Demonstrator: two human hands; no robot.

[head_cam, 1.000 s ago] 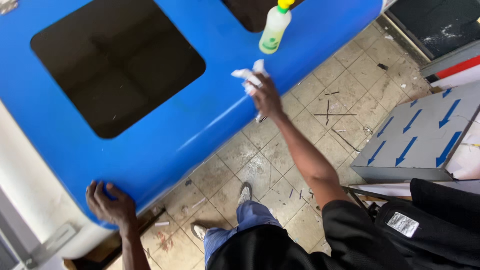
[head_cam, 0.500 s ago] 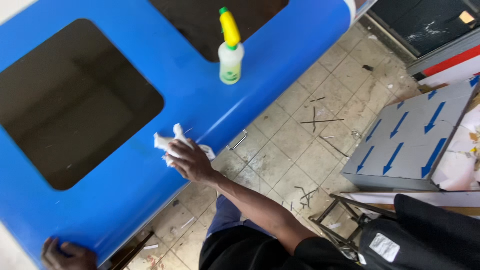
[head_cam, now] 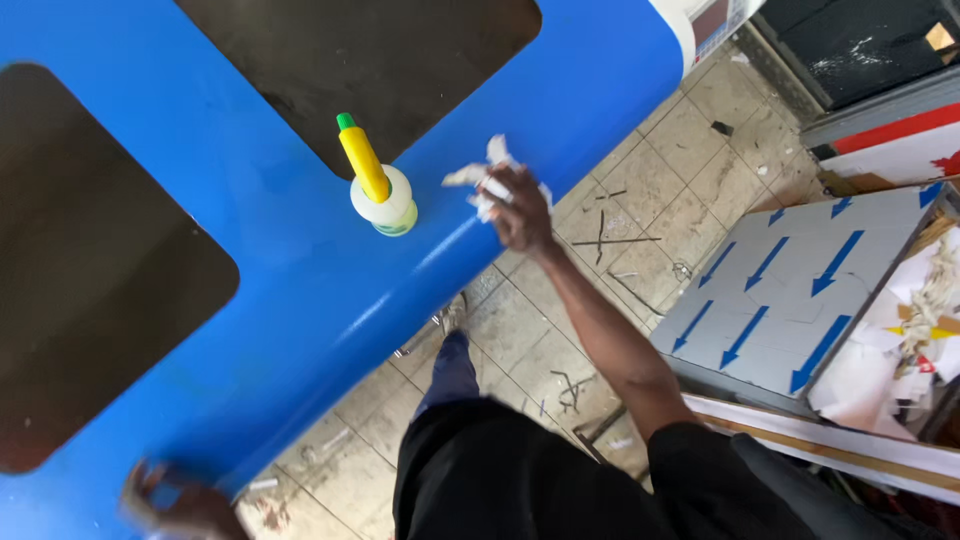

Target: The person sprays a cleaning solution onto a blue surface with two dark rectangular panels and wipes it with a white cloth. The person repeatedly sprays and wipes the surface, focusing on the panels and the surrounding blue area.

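The crumpled white tissue (head_cam: 490, 172) sits bunched in our right hand (head_cam: 522, 212), fingers closed on it, pressed against the blue cover (head_cam: 300, 260) beside the spray bottle (head_cam: 378, 190); our left hand (head_cam: 180, 505) grips the cover's edge, mid-wipe, we judge

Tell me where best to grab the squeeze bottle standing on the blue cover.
Probably around the pale round body of the squeeze bottle, below its yellow nozzle, coming in from the floor side. It stands upright and free there; the right hand, pressing a white cloth, is beside it.
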